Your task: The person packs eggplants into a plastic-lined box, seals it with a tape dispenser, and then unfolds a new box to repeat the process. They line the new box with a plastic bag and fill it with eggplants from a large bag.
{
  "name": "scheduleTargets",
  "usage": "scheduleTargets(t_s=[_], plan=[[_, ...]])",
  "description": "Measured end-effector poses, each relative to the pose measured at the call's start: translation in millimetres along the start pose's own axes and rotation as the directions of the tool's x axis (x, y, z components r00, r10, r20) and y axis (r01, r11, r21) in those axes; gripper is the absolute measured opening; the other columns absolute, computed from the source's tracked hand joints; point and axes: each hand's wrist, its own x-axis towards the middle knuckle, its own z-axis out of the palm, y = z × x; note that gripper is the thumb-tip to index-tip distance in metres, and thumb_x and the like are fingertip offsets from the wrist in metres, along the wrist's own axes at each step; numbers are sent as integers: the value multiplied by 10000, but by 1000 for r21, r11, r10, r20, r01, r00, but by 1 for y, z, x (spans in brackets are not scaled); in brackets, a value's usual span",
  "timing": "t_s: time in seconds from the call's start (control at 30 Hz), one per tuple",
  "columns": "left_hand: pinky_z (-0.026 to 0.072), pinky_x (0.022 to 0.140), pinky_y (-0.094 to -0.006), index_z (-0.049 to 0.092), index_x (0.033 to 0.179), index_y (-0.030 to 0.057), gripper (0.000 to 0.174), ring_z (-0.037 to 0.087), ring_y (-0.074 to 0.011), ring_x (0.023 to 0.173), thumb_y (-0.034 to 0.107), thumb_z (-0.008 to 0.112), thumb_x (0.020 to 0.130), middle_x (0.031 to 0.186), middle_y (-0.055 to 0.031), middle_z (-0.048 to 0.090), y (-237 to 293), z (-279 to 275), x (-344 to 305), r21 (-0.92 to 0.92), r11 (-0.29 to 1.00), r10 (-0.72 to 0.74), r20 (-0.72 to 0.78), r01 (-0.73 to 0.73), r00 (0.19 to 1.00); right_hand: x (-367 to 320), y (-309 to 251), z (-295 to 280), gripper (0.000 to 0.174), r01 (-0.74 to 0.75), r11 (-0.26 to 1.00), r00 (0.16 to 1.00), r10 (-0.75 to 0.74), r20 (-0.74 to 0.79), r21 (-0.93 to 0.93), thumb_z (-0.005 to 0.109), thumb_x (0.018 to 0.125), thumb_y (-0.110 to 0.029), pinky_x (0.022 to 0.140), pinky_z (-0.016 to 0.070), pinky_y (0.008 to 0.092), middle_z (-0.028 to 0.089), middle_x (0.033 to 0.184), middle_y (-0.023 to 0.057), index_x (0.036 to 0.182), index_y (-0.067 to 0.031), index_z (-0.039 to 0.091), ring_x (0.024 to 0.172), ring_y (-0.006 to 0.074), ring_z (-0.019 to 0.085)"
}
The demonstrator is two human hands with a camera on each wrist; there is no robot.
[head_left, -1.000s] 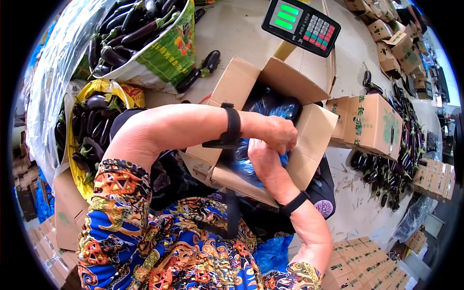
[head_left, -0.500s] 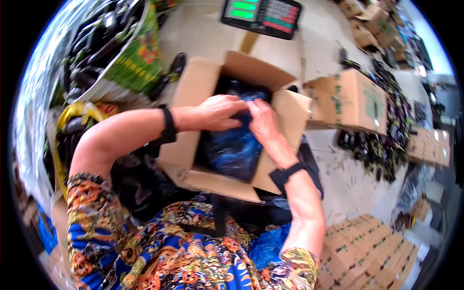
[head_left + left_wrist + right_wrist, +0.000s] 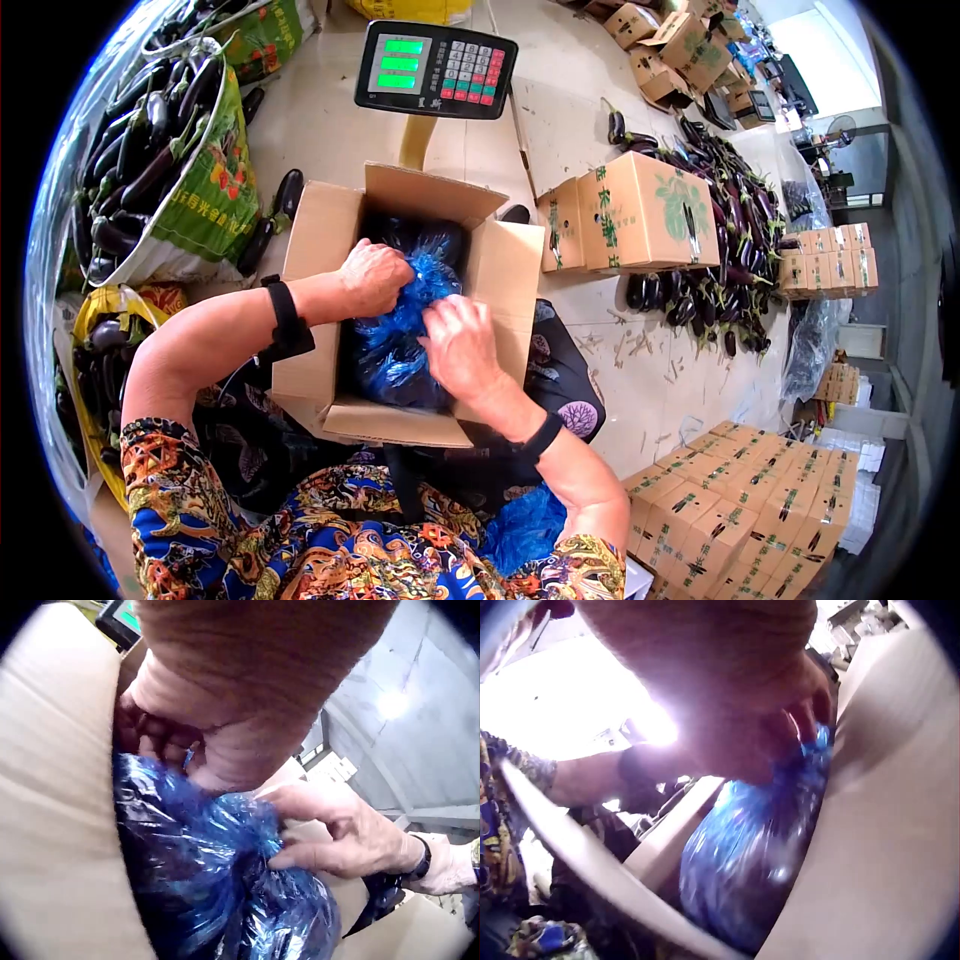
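Observation:
A blue plastic bag [image 3: 393, 352] with dark, rounded contents sits inside an open cardboard box [image 3: 508, 292], its flaps folded outward. My left hand [image 3: 376, 277] grips the bunched film at the bag's upper left, fingers curled; in the left wrist view a scrap of blue film shows between them. From the other side my right hand [image 3: 460, 345] holds the gathered neck, thumb and fingers on the crinkled plastic [image 3: 251, 825]. In the right wrist view, bent fingers meet the film [image 3: 821, 742]. Darker contents [image 3: 440, 240] show at the box's far end.
A scale display [image 3: 435, 70] stands beyond the box. Sacks of eggplants [image 3: 150, 150] line the left side. To the right are a printed carton [image 3: 640, 215] and a pile of eggplants [image 3: 735, 215]. Stacked cartons [image 3: 740, 500] fill the lower right. More blue film [image 3: 525, 525] lies by my lap.
My hands were close together over the bag; now they are apart, on either side of its gathered neck. The film has been drawn up into a bunch. The head view has shifted.

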Motion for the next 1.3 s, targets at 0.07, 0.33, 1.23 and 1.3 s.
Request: scheduleTargets(t_s=[0.07, 0.33, 1.23, 1.3], plan=[[486, 693, -494, 668, 718, 85, 92, 658, -358, 838, 137, 654, 644, 852, -137, 666, -9, 7, -4, 20, 1000, -21, -59, 22, 998, 0, 4, 26, 196, 151, 981, 987, -156, -28, -119, 637, 750, -137, 928, 405, 429, 633, 1009, 105, 913, -32, 663, 1070, 271, 548], [501, 766, -490, 596, 928, 66, 179, 584, -394, 888, 76, 644, 756, 947, -170, 582, -14, -7, -12, -68, 991, 79, -413, -117, 907, 5, 8, 45, 244, 184, 983, 983, -184, -1, 4, 568, 774, -43, 989, 424, 453, 588, 1179, 189, 997, 17, 645, 1170, 361, 529], [484, 925, -400, 595, 1147, 43, 388, 514, -295, 1089, 117, 639, 769, 1171, -98, 518, -13, 8, -27, 143, 978, 198, -367, -155, 909, -44, -34, -57, 494, -62, 873, 808, -241, 537, 485, 789, 780, -273, 894, 535, 416, 675, 1131, 173, 1166, -8, 634, 1058, 357, 648], [491, 919, -406, 598, 1140, 44, 396, 512, -307, 1097, 132, 650, 757, 1177, -102, 517, -14, 9, -25, 147, 977, 199, -383, -153, 902, -50, -38, -42, 281, -37, 906, 861, -185, 474, 421, 699, 766, -111, 811, 539, 444, 691, 983, 153, 1029, -25, 658, 923, 362, 658]])
